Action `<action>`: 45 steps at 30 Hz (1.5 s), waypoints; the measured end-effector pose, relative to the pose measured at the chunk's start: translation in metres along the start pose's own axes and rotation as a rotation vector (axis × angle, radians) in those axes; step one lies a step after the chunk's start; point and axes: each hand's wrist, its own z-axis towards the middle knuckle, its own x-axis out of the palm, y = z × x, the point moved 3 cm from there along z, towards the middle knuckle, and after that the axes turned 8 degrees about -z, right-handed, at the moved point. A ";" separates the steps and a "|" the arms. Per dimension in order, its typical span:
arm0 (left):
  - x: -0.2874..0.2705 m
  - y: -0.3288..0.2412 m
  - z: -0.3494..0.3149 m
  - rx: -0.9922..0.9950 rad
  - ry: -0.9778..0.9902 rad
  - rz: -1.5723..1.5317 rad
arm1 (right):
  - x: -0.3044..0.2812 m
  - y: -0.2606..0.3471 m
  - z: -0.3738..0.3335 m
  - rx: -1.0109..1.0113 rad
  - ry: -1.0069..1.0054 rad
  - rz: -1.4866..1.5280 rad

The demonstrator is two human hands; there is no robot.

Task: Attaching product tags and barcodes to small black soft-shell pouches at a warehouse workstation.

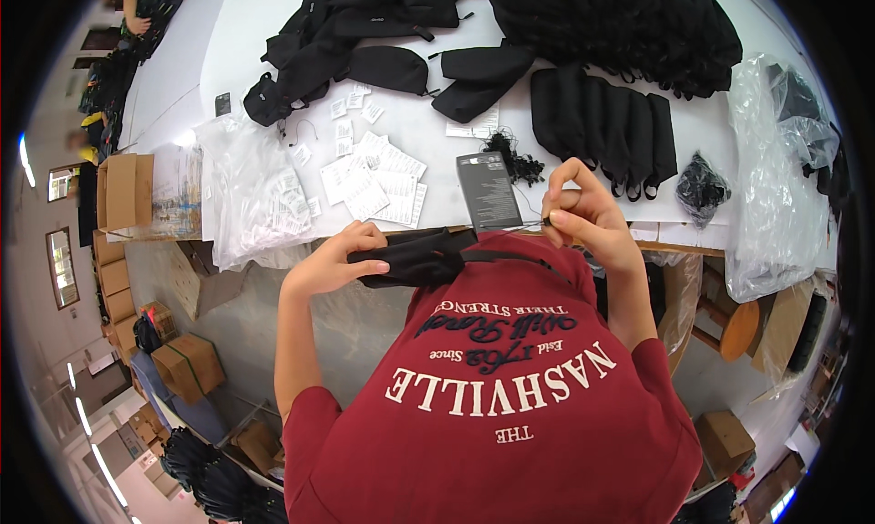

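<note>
My left hand [339,262] grips a small black fabric pouch [421,258] in front of my chest, at the table's near edge. A dark grey hang tag [488,194] with pale print stands just above the pouch, partly over the table edge. Between thumb and finger, my right hand [588,216] pinches a thin black cord, which runs left towards the tag and pouch. Where the cord joins them is too fine to make out. Just beyond the tag lies a tangled bunch of black tag strings [521,159].
White paper labels [378,185] lie in loose piles on the white table [232,32]. Black pouches [602,128] are heaped along the far side and right. Clear plastic bags [251,191] rest at the left edge, with another plastic bag [770,205] at right. Cardboard boxes [187,367] stand left.
</note>
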 end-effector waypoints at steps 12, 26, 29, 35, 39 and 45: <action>0.009 -0.021 0.004 0.145 -0.401 0.328 | -0.016 0.019 0.000 -0.092 -0.346 -1.010; 0.058 -0.083 0.034 0.850 -0.497 0.799 | 0.047 0.019 0.022 -0.475 -0.128 -1.547; 0.061 -0.083 0.036 0.852 -0.516 0.767 | 0.046 0.012 0.022 -0.452 -0.121 -1.519; 0.066 -0.079 0.034 0.755 -0.485 0.730 | 0.043 0.005 0.017 -0.418 -0.164 -1.362; 0.068 -0.075 0.035 0.778 -0.508 0.742 | 0.045 0.004 0.015 -0.445 -0.151 -1.355; 0.068 -0.081 0.037 0.817 -0.477 0.641 | 0.049 -0.002 0.010 -0.564 -0.020 -1.391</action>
